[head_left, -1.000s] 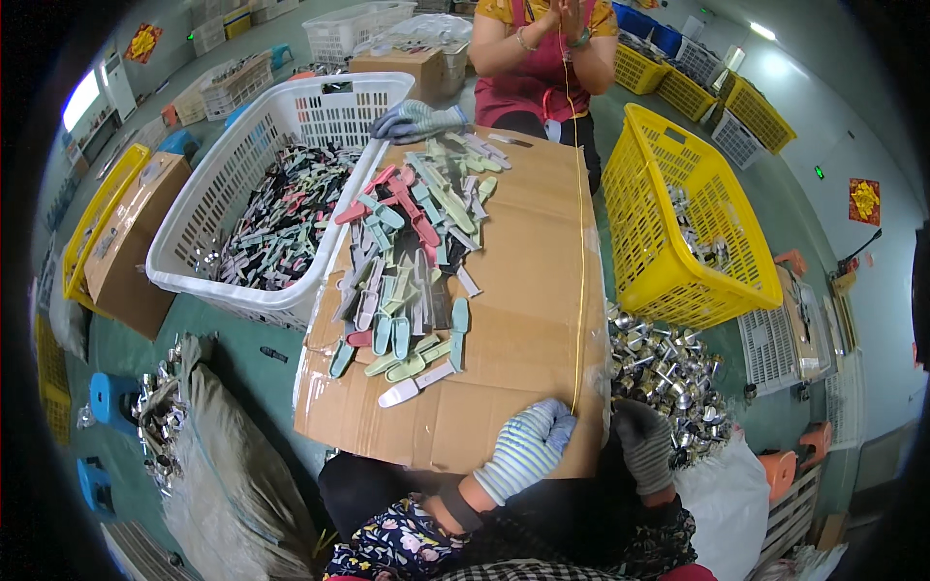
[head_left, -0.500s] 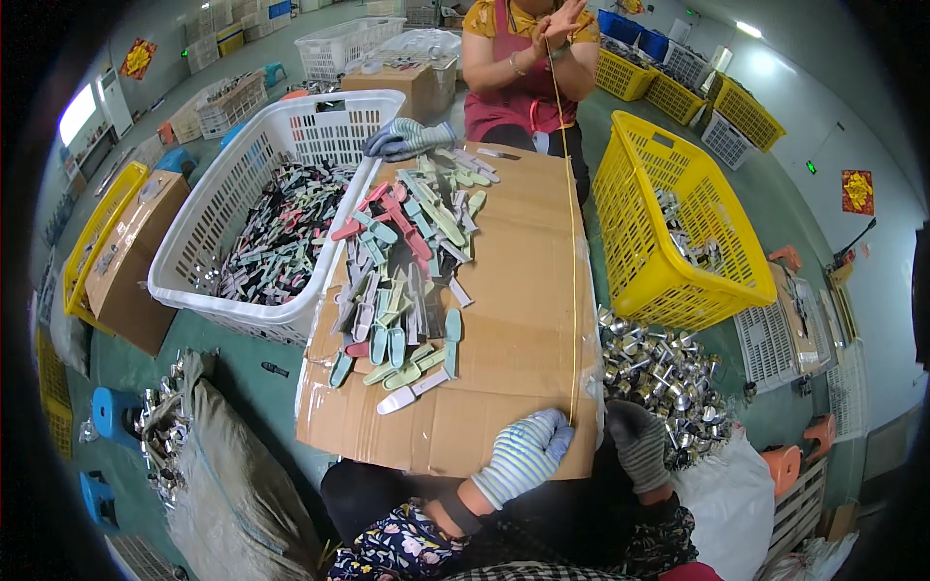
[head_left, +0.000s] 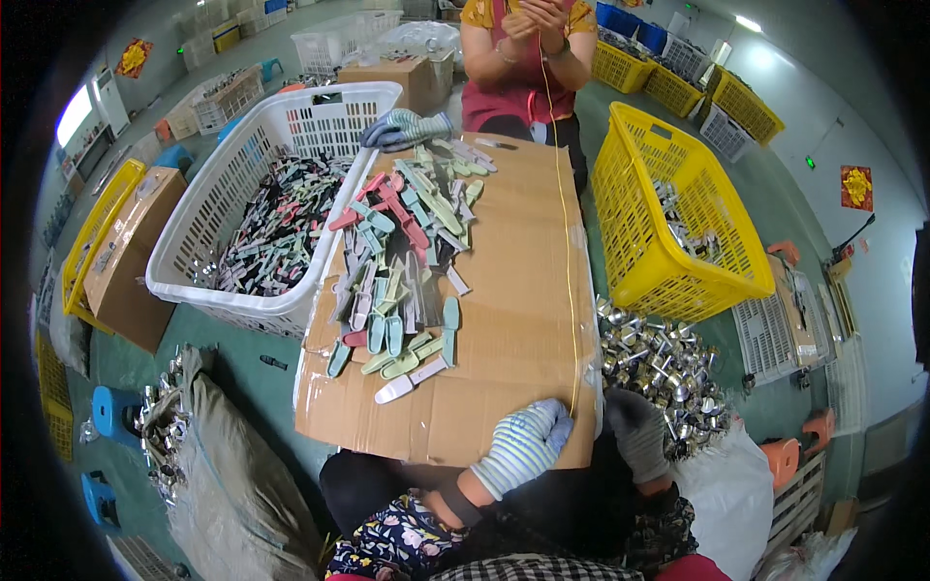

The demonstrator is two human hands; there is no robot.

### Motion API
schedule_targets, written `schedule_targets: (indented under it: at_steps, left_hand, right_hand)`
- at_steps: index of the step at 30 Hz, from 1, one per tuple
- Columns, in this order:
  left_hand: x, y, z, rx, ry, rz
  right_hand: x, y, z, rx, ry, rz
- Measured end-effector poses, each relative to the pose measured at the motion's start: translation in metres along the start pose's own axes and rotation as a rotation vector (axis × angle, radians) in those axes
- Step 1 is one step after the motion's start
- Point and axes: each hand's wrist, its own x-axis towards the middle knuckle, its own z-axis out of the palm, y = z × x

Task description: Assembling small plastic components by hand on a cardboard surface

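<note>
The fingers of the gloved left hand [head_left: 526,447] are closed on the near end of a yellow cord [head_left: 570,281], which runs along the right side of the cardboard tabletop [head_left: 509,320] up to a co-worker's hands [head_left: 535,19]. The gloved right hand [head_left: 639,441] is beside the metal parts [head_left: 664,373]; I cannot tell whether its fingers grip anything.

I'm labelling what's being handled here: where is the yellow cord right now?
In the head view, the yellow cord runs along the right side of the cardboard, from the co-worker's hands down to the person's gloved left hand.
</note>
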Motion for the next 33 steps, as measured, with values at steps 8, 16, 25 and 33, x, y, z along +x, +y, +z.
schedule_targets:
  at_steps: [8,16,25,33]
  left_hand:
    - [0.006,-0.002,0.002,-0.166,0.062,-0.038]
    - [0.005,-0.003,0.005,-0.191,0.071,-0.070]
    - [0.005,-0.005,0.005,-0.186,0.109,-0.034]
    - [0.006,0.001,0.003,-0.120,0.075,-0.037]
  right_hand:
    - [0.009,-0.002,-0.003,0.010,0.023,-0.058]
    - [0.004,0.005,-0.003,0.083,-0.002,0.030]
    - [0.007,-0.003,-0.002,0.049,0.003,-0.006]
    - [0.007,-0.009,-0.003,0.041,0.011,0.015]
